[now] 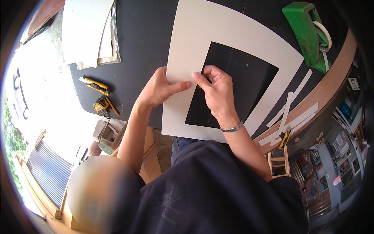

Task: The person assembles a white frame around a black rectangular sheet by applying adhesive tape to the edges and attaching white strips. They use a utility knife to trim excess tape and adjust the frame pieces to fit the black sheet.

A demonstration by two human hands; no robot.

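A large white mat board [218,23] with a rectangular window cut in it is held in front of me, its near edge by my body. The dark table top [140,35] shows through the window. My left hand [156,91] grips the left border, thumb lying on top and fingers tucked out of sight behind the outer edge. At the window's left inner edge, my right hand [219,91] pinches the border between thumb and curled fingers; a bracelet circles that wrist.
A yellow utility knife [95,85], tape measure [101,107] and pencil [112,107] lie left. White sheets [83,31] rest at the far left. At the far right stands a green tape dispenser [302,31]. White offcut strips [286,113] and a yellow-black cutter [285,139] lie nearer.
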